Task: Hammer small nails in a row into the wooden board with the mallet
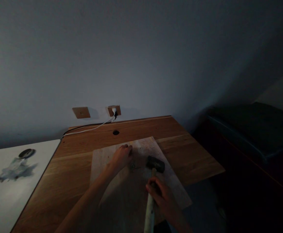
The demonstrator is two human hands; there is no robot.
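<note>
In the head view my right hand (161, 191) is wrapped around the pale handle of a mallet (156, 164), just below its dark, blocky head. The mallet's head is over the right part of a light, flat board (141, 142). Over the board's far left part is my left hand (121, 156), its fingers curled together. Whatever they hold, if anything, is hidden. Between the two hands, some small dark bits (133, 166) lie on the board, too dim to name.
The board rests on a wooden table (180, 145) against the wall. White and black cables run from a wall socket (114, 110) along the table's back edge. A white surface (0, 200) at left bears a round dark object (27, 153) and a crumpled grey thing (15, 170).
</note>
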